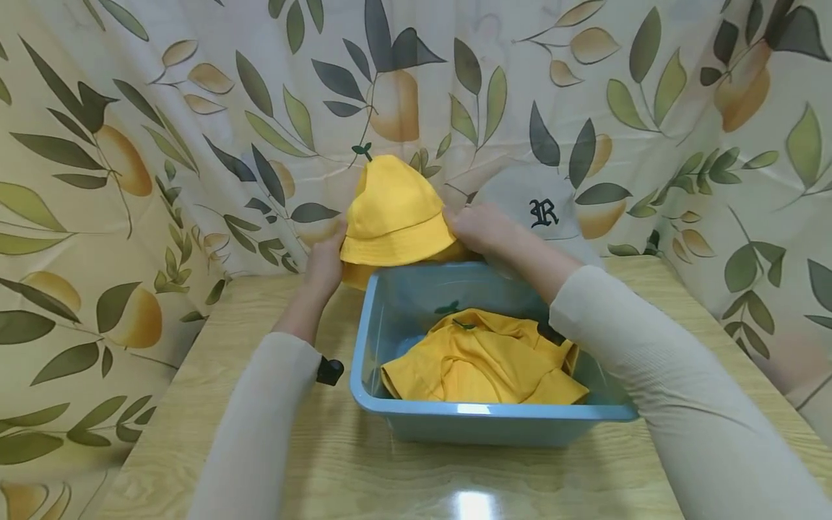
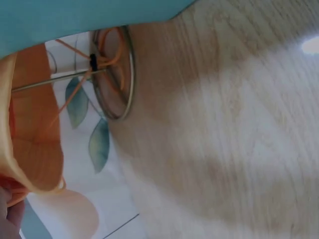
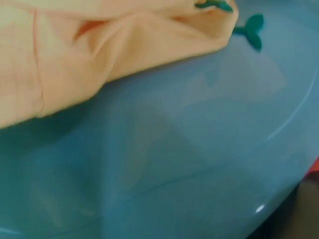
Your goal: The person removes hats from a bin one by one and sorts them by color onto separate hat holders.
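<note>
A yellow bucket hat (image 1: 393, 213) with a green sprout (image 1: 364, 150) on its crown is upright behind the basin's back left corner. My left hand (image 1: 323, 267) grips the left side of its brim, and my right hand (image 1: 484, 227) pinches the right side. Under the hat, the left wrist view shows a metal wire stand (image 2: 130, 74) with a round base and orange cords (image 2: 75, 94). More yellow fabric (image 1: 481, 361) lies crumpled inside the blue basin (image 1: 481, 426), with green sprouts (image 3: 254, 31) beside it in the right wrist view.
A pale grey cap (image 1: 520, 195) bearing a black letter R stands behind the basin, partly hidden by my right arm. The basin sits on a light wood table (image 1: 325, 448). A leaf-patterned curtain (image 1: 214, 144) closes off the back and sides.
</note>
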`<state>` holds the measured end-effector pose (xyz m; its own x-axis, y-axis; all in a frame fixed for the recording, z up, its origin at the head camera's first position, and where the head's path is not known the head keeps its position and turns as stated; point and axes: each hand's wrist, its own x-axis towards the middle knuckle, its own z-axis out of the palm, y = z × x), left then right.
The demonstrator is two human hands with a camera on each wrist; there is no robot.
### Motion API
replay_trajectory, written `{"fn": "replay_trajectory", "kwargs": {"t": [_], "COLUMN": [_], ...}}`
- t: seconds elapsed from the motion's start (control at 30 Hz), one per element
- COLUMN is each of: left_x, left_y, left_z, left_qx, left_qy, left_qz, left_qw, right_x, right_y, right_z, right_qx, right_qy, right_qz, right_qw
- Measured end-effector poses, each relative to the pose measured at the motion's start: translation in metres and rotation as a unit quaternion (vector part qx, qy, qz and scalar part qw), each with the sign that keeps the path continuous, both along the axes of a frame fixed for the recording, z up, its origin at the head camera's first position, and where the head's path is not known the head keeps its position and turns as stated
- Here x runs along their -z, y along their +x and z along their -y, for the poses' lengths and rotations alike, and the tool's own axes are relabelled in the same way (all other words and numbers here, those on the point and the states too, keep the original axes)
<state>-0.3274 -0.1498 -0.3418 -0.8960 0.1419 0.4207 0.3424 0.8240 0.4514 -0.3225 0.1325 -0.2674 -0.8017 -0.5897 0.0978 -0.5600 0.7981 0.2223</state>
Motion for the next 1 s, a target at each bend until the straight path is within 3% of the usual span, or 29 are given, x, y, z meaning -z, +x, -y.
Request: {"fn": "replay_trajectory", "kwargs": {"t": [0.07, 0.13, 0.27, 0.4, 0.5, 0.6, 0.77, 0.93, 1.0], "left_x": [0.006, 0.012, 0.019, 0.019, 0.013, 0.001, -0.02, -0.038, -0.045], "left_y": [-0.001, -0.002, -0.003, -0.002, 0.001, 0.009, 0.025, 0.045, 0.054], "left_z": [0.0, 0.0, -0.001, 0.0, 0.002, 0.002, 0.002, -0.006, -0.011], "left_qx": [-0.006, -0.005, 0.007, 0.022, 0.03, 0.049, 0.11, 0.168, 0.19], "left_qy": [-0.019, -0.027, -0.032, -0.002, 0.036, 0.027, -0.059, -0.09, -0.112], "left_qz": [-0.017, -0.03, -0.049, -0.016, 0.046, 0.08, 0.04, 0.037, 0.04], "left_qw": [0.9997, 0.9992, 0.9983, 0.9996, 0.9979, 0.9952, 0.9914, 0.9809, 0.9745], "right_x": [0.006, 0.011, 0.012, 0.011, 0.01, 0.009, 0.004, -0.004, -0.007], "right_y": [0.003, 0.005, 0.006, 0.003, 0.002, 0.006, 0.018, 0.043, 0.057], "right_z": [0.001, 0.003, 0.008, 0.011, 0.01, 0.008, 0.006, 0.006, 0.01], "right_qx": [-0.037, -0.047, -0.022, 0.02, 0.04, 0.023, -0.027, -0.051, -0.085], "right_qy": [0.039, 0.04, 0.049, 0.058, 0.068, 0.082, 0.074, 0.039, 0.084], "right_qz": [-0.035, -0.021, 0.068, 0.122, 0.133, 0.11, 0.045, 0.017, -0.003], "right_qw": [0.998, 0.9979, 0.9963, 0.9906, 0.988, 0.9902, 0.9959, 0.9978, 0.9929]}}
